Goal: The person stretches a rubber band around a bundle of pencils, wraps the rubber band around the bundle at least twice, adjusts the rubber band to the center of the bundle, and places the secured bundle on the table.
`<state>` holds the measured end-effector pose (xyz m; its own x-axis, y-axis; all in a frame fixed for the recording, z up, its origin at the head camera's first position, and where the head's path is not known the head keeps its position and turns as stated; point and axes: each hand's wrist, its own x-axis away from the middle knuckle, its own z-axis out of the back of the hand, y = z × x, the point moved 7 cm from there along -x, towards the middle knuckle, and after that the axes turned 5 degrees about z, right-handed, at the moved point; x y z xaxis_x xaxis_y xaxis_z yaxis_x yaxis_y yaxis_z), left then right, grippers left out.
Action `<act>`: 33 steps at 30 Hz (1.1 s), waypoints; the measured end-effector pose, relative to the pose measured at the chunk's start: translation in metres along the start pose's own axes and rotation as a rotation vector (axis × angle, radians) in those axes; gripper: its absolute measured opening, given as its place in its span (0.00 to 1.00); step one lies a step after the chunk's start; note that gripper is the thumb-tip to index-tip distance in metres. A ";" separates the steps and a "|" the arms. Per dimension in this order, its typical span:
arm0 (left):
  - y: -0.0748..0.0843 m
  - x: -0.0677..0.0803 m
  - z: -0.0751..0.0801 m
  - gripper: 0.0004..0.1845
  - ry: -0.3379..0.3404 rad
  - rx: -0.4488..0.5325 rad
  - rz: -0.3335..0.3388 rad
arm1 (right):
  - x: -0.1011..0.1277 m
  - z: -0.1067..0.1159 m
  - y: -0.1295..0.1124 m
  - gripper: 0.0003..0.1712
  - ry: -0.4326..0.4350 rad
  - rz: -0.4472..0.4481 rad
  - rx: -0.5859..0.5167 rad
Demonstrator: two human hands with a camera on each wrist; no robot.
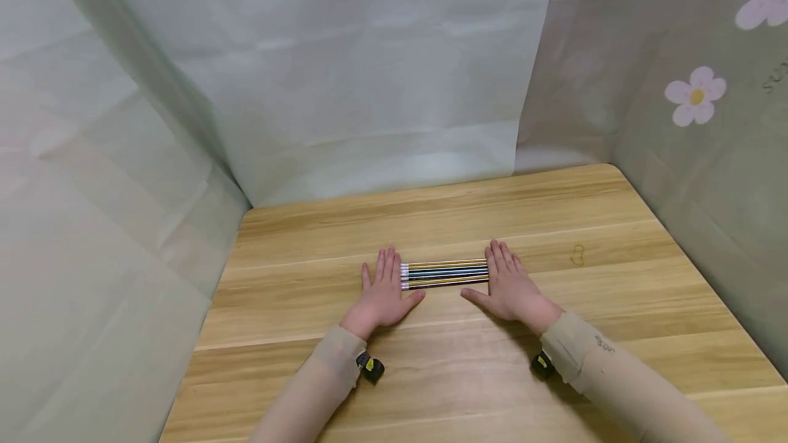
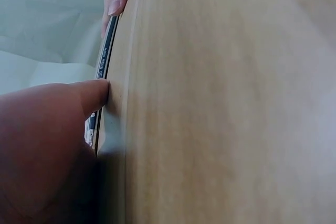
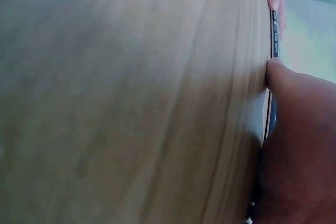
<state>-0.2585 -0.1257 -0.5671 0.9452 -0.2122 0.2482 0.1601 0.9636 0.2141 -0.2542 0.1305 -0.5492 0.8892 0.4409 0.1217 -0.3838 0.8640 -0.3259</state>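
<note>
About six pencils (image 1: pixel 444 273) are laid side by side on the table (image 1: pixel 615 292), bracketed by the flat, straight-fingered left hand (image 1: pixel 383 290) and right hand (image 1: pixel 509 286); nothing is gripped.

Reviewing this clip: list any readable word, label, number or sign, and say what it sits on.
Nothing reads clearly.
Dark pencil in the row of striped pencils: pale printing along its side, too blurred.
Beige right sleeve: small dark mark, too small.
Flowered grey backdrop: dark lettering at the frame edge, cut off.
Light wooden table: faint loop-shaped mark, no letters.
</note>
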 end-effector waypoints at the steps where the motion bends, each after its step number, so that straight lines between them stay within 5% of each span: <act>1: -0.001 0.000 0.001 0.61 -0.003 -0.001 0.002 | 0.000 0.002 -0.002 0.68 0.002 0.003 -0.005; 9: -0.006 0.001 0.008 0.61 -0.008 0.042 0.010 | -0.006 0.003 -0.001 0.67 0.016 0.031 -0.056; 17: -0.001 0.012 0.020 0.58 0.012 0.110 -0.053 | -0.004 0.002 0.015 0.71 0.047 0.119 -0.165; 25: 0.014 0.021 0.043 0.51 0.122 0.358 -0.147 | 0.006 0.018 0.004 0.62 0.104 0.132 -0.282; 33: 0.045 0.003 0.051 0.48 0.147 0.180 -0.250 | -0.023 0.032 -0.027 0.48 0.155 0.302 -0.116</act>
<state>-0.2626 -0.0913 -0.5084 0.9160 -0.4001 0.0310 0.3518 0.8379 0.4173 -0.2720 0.1048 -0.5134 0.7703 0.6228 -0.1370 -0.6125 0.6627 -0.4309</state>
